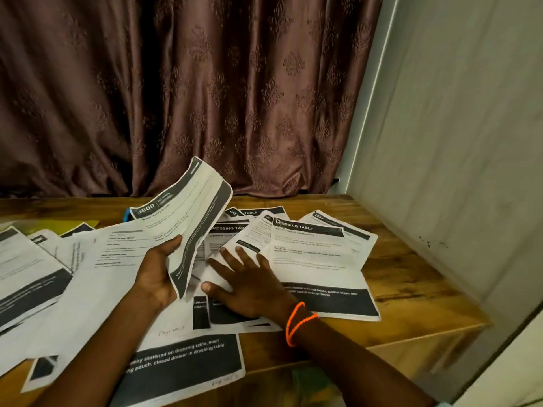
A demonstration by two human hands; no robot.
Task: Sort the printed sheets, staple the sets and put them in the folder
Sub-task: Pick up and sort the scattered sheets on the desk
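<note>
Many printed sheets [317,254] lie scattered, overlapping, across wooden tabletop [411,277]. Left hand [155,271] grips one raised, curled sheet [188,218] w/ dark header. Right hand [246,283], fingers spread flat, presses on sheets at centre; orange band [296,321] on wrist.

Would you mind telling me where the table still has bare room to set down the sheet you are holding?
Bare wood shows on the table between the rightmost sheets and the wall, and in a thin strip along the curtain. The middle and left are crowded with overlapping sheets, where the right hand presses and the left hand holds its sheet.
</note>
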